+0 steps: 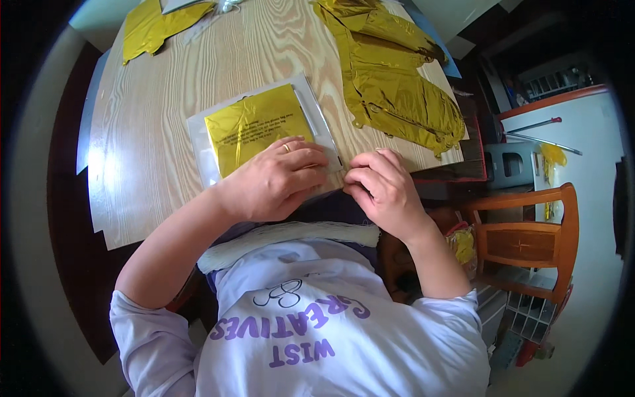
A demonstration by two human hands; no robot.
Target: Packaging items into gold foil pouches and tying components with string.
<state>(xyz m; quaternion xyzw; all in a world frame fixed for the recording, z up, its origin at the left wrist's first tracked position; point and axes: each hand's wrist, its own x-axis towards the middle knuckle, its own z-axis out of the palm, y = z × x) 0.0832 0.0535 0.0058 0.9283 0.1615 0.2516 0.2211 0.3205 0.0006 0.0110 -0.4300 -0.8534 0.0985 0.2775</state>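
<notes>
A clear plastic bag (200, 149) lies on the table in front of me, with a flat folded piece of gold foil (254, 126) inside it. Across the bag's near right part rests my left hand (281, 177), its fingers bent and pressed together at the near edge; a ring shows on one finger. Just off the bag's near right corner, my right hand (385, 187) has its fingers curled into a pinch. Whatever sits between those right fingertips is too small or hidden to make out.
Crumpled gold foil sheets (397, 86) cover the right side of the wooden table (159, 132). More gold foil (159, 30) lies at the far left. A wooden chair (522, 238) stands to the right, with a grey plastic stool (508, 165) behind it.
</notes>
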